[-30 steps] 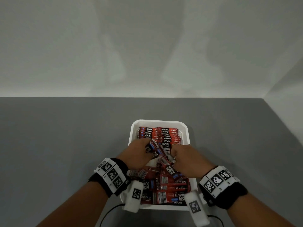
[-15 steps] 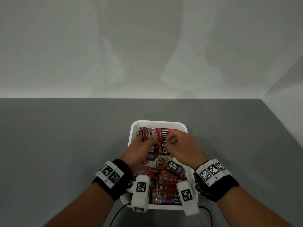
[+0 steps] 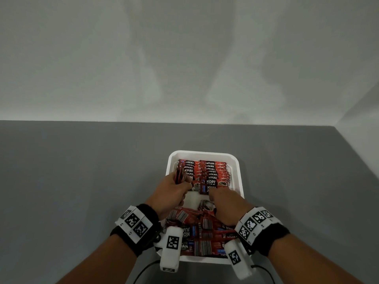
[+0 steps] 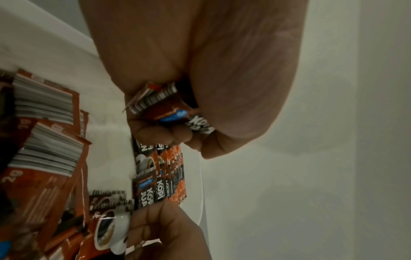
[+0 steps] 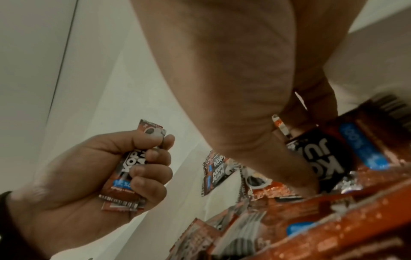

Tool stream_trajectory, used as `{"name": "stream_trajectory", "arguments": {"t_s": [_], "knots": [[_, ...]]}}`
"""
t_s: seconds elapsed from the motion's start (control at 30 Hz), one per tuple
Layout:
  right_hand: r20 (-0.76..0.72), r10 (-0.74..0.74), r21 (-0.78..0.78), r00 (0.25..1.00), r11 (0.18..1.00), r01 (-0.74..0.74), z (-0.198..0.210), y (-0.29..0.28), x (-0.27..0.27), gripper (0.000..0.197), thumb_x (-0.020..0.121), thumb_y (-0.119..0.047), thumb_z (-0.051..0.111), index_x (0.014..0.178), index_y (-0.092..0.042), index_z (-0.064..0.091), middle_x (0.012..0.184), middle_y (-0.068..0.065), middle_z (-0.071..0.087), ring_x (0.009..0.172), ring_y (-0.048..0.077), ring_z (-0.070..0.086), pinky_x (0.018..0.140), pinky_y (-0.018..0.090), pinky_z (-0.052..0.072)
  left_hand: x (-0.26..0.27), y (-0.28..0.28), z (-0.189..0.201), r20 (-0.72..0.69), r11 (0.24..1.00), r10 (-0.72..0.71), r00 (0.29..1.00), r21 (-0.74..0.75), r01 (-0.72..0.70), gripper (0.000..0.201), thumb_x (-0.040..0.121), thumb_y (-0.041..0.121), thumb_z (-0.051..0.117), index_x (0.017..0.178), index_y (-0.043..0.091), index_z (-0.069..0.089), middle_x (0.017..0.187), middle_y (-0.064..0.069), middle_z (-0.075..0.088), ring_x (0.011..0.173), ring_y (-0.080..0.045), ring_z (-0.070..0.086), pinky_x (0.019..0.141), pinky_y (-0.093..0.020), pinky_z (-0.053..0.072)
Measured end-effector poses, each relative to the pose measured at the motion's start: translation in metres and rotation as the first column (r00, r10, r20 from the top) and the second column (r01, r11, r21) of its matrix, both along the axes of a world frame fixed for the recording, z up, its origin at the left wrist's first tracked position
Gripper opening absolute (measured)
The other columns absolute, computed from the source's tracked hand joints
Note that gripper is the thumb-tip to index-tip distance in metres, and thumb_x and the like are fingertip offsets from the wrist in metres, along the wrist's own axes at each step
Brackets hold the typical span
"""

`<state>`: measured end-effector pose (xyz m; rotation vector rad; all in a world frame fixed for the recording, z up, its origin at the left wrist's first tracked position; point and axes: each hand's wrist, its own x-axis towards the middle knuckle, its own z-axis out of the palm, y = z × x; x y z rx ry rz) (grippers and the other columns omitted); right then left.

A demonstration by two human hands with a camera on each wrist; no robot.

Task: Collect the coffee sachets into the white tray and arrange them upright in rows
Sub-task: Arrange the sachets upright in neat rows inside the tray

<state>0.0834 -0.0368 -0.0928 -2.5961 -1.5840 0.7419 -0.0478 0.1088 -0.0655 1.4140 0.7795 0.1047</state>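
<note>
A: On the left, what is the left hand (image 3: 170, 194) doing?

B: It is clenched around a small bunch of sachets (image 5: 131, 168), fingers curled over their faces, thumb at the top edge. It hovers over the left side of the white tray (image 3: 239, 167), just beside the standing rows.

A: And the middle of the tray?

B: At the far end, upright sachet rows (image 3: 207, 171) stand packed in two columns. Between them and the near pile a bare patch of tray floor shows.

A: The near end?

B: A loose heap of sachets (image 3: 205, 230) lies flat, overlapping, barcodes facing up.

A: On the right?

B: The right hand (image 3: 226, 203) reaches down into the tray, fingertips on a sachet (image 4: 111, 227) lying at the heap's far edge. Whether it pinches that sachet or merely touches it cannot be told. The tray sits on a grey table (image 3: 82, 181).
</note>
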Motion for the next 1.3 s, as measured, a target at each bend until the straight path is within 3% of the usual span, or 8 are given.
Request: {"name": "stream_trajectory", "arguments": {"t_s": [0.3,0.43,0.53,0.67,0.77,0.97,1.17,1.3], "knots": [[-0.22,-0.16,0.15,0.962,0.969,0.196,0.032,-0.004,0.012,0.029,0.086,-0.011,0.073,0.095,-0.028,0.051,0.093,-0.006,0.061,0.083,0.016,0.061,0.059,0.021,0.041,-0.001,0.001,-0.004,0.03,1.0,0.014,0.999,-0.005,-0.014,0.02,0.101,0.015,0.058,0.082,0.011,0.056,0.069,-0.007,0.051,0.056,-0.015,0.048,0.06,-0.031,0.048],[-0.657,-0.219,0.33,0.721,0.777,0.537,0.067,0.002,0.005,0.037,0.076,-0.004,0.085,0.095,-0.016,0.055,0.073,-0.004,0.069,0.061,0.011,0.065,0.058,0.023,0.052,0.004,-0.01,0.011,0.129,0.992,0.005,0.992,-0.127,0.012,0.027,0.092,0.034,0.071,0.095,0.008,0.063,0.067,-0.002,0.055,0.054,-0.014,0.049,0.048,-0.022,0.042],[-0.811,-0.104,0.359,0.575,0.688,0.631,0.077,0.008,-0.009,0.04,0.072,0.002,0.086,0.097,-0.01,0.057,0.081,0.006,0.076,0.073,0.019,0.073,0.068,0.031,0.059,0.01,-0.021,0.024,0.337,0.882,0.012,0.941,-0.448,0.149,0.036,0.099,0.018,0.062,0.126,-0.006,0.061,0.113,-0.026,0.07,0.096,-0.034,0.071,0.078,-0.036,0.06],[-0.601,-0.185,0.491,0.778,0.682,0.541,0.074,0.016,-0.019,0.034,0.071,-0.015,0.089,0.093,-0.017,0.064,0.079,-0.004,0.07,0.069,0.001,0.065,0.067,0.018,0.053,0.015,-0.022,0.029,0.329,0.859,0.104,0.939,-0.505,0.082,0.028,0.1,0.003,0.053,0.121,-0.014,0.061,0.108,-0.027,0.069,0.089,-0.031,0.073,0.074,-0.036,0.061],[-0.446,-0.178,0.581,0.877,0.688,0.435,0.075,0.013,-0.016,0.062,0.061,-0.035,0.095,0.114,-0.026,0.065,0.111,-0.011,0.06,0.099,0.0,0.059,0.084,0.02,0.051,0.014,-0.015,0.027,0.289,0.877,0.112,0.951,-0.479,0.042,0.025,0.098,-0.001,0.052,0.117,-0.015,0.061,0.104,-0.028,0.065,0.085,-0.032,0.068,0.072,-0.037,0.06],[-0.191,0.173,0.422,0.966,0.903,-0.078,0.085,0.017,-0.011,0.132,0.058,-0.043,0.095,0.16,-0.029,0.012,0.166,-0.01,0.009,0.152,0.005,0.005,0.122,0.026,0.015,0.014,-0.018,0.034,0.31,0.857,-0.012,0.951,-0.486,0.169,0.013,0.086,-0.001,0.062,0.098,-0.002,0.064,0.078,-0.018,0.062,0.066,-0.026,0.064,0.059,-0.033,0.057],[-0.196,0.167,0.431,0.966,0.9,-0.068,0.084,0.025,-0.007,0.126,0.057,-0.031,0.093,0.158,-0.025,0.018,0.153,-0.008,0.031,0.142,0.009,0.028,0.116,0.035,0.037,0.016,-0.021,0.035,0.291,0.828,0.032,0.956,-0.543,0.138,0.012,0.075,0.001,0.057,0.083,0.001,0.067,0.073,-0.015,0.065,0.06,-0.024,0.067,0.052,-0.029,0.054],[-0.357,0.144,0.441,0.923,0.897,0.03,0.087,0.023,-0.005,0.124,0.06,-0.035,0.093,0.159,-0.029,0.019,0.156,-0.013,0.026,0.14,-0.001,0.03,0.11,0.021,0.038,0.016,-0.02,0.034,0.3,0.883,0.017,0.954,-0.451,0.126,0.015,0.091,-0.002,0.055,0.101,-0.005,0.065,0.081,-0.019,0.065,0.065,-0.026,0.068,0.055,-0.03,0.055]]}}
